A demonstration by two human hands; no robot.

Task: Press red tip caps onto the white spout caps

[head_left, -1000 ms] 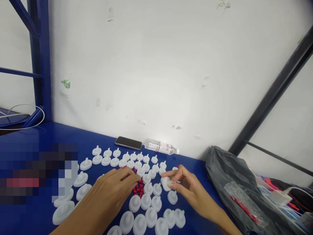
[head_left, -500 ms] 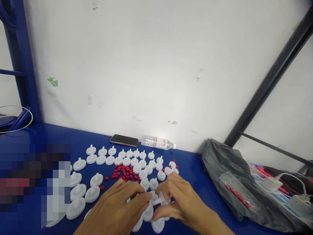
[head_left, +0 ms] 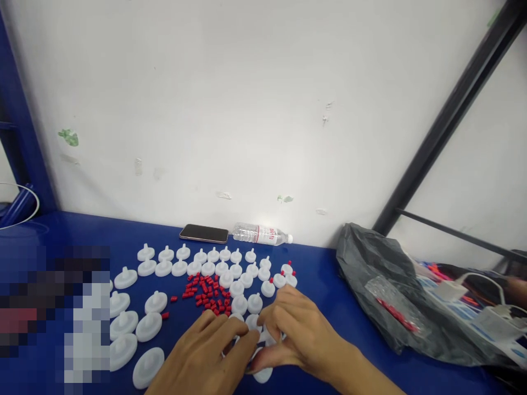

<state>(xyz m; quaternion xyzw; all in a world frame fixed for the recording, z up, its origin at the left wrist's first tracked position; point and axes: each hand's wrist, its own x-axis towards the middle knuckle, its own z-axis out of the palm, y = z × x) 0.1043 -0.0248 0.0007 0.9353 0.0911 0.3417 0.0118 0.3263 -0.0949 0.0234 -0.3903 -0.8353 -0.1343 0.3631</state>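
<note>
My right hand (head_left: 294, 334) is closed around a white plastic disc with a stem (head_left: 269, 337), thumb below and fingers above. My left hand (head_left: 214, 351) reaches in from the left with its fingertips pinched at the stem's end. A red speck showed at those fingertips a moment ago; now the small red cap is hidden by the fingers. Beyond the left hand lies a loose pile of small red caps (head_left: 209, 293). Several white stemmed discs (head_left: 255, 303) stand around both hands, partly covered by them. Farther right, a few discs (head_left: 280, 280) have red tips.
A phone (head_left: 203, 233) and a clear plastic bottle (head_left: 261, 234) lie along the wall. On the right are a dark plastic bag (head_left: 358, 274), a clear packet of red pieces (head_left: 397, 312) and a power strip with plugs (head_left: 453, 288). More white discs (head_left: 149, 327) stand at left.
The whole view has shifted slightly. My left fingertips have closed in on the stem of the disc in my right hand, and the red speck at them has gone from sight.
</note>
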